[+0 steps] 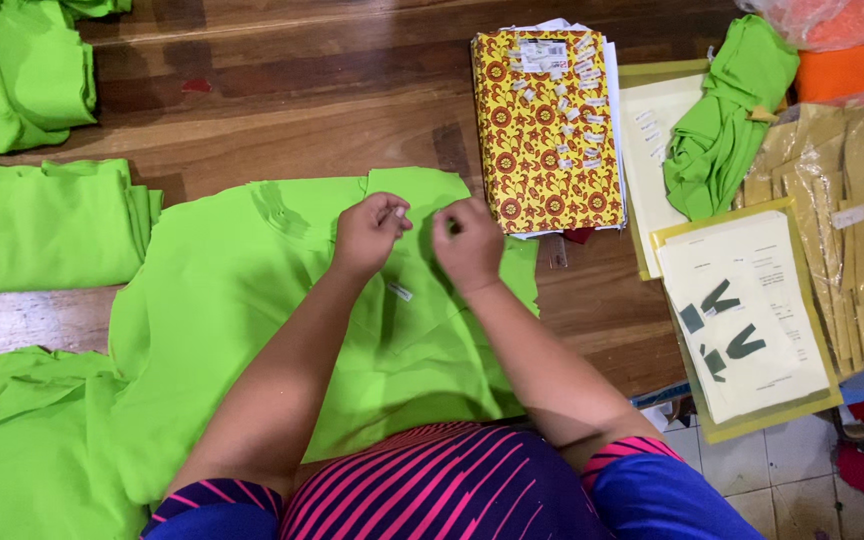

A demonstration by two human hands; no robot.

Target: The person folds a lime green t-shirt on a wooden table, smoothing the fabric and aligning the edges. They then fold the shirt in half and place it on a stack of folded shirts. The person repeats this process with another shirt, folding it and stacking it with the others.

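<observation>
A bright green fabric piece (242, 300) lies spread on the wooden table (302, 110) in front of me. My left hand (369, 230) hovers over its upper edge with fingers pinched on something small and pale. My right hand (467, 243) is close beside it, fingers curled, also pinching a tiny item I cannot make out. A small white label (399, 291) lies on the green fabric just below my left wrist. A yellow patterned cloth stack (547, 125) with several small white labels on top sits just beyond my right hand.
More green fabric is stacked at the far left (17, 70) and middle left (42, 225). A folded green piece (727, 115) rests on yellow folders with paper sheets (742, 310). Tan paper patterns in plastic (852, 220) lie at the right. Tiled floor (782, 480) shows beyond the table's near right corner.
</observation>
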